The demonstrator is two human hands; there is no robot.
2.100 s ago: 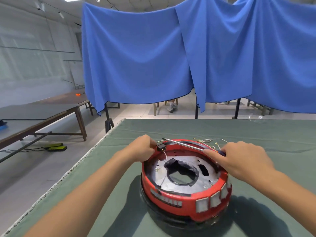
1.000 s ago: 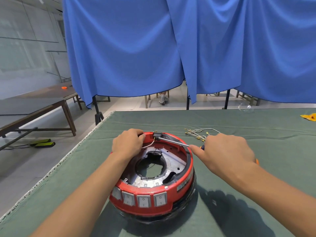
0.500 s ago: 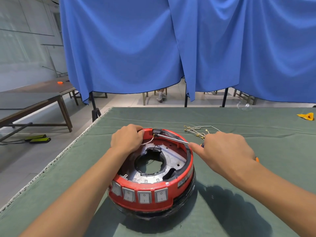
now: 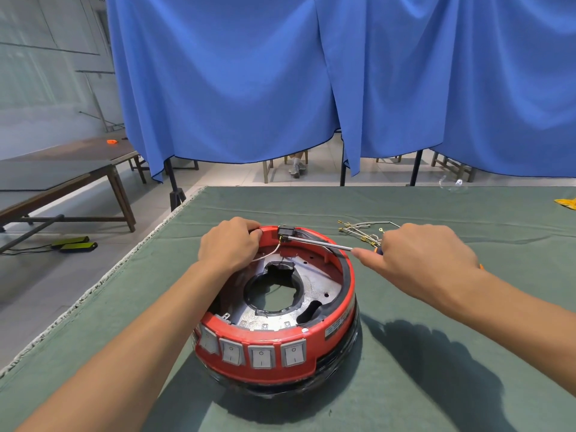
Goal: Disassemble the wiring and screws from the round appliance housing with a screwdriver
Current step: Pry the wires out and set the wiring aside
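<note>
A round red appliance housing (image 4: 339, 319) with a row of white rocker switches on its near side lies upside down on the green table cloth (image 4: 467, 353). My left hand (image 4: 229, 244) grips its far left rim. My right hand (image 4: 417, 260) holds a screwdriver (image 4: 321, 243) by the handle, forefinger along the shaft. The tip meets a small black part (image 4: 285, 232) on the far rim. A white wire (image 4: 269, 252) runs from that part toward my left hand.
A bundle of loose wires with metal terminals (image 4: 363, 230) lies on the cloth just beyond my right hand. A yellow object (image 4: 567, 202) sits at the far right edge. Blue curtains hang behind the table, whose left edge (image 4: 103, 275) drops to the floor.
The housing has been turned so the switches now face me. My left hand stays on the far rim, and the screwdriver tip has stayed at the black part.
</note>
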